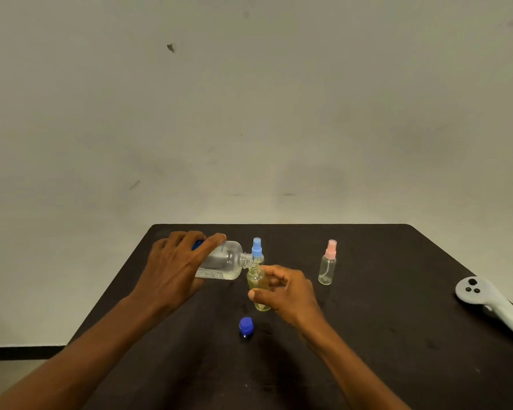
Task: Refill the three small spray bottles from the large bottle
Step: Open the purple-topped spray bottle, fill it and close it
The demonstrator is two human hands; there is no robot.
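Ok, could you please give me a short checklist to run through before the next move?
1. Left hand grips the tilted large bottle: ok.
2. Its mouth sits at the neck of the small open bottle: ok.
3. Right hand holds that small bottle: ok.
4. Fill level inside it: cannot tell.
5. Pink-topped bottle refilled: not ok, it looks empty with its sprayer on.
6. Blue cap lying on the table: ok.

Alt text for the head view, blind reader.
Left hand tips a large clear bottle, its mouth at the open neck of a small yellowish bottle pinched by the right hand. On the dark table: a blue cap nearer, a blue-topped sprayer behind, a pink-topped sprayer and a grey controller to the right.
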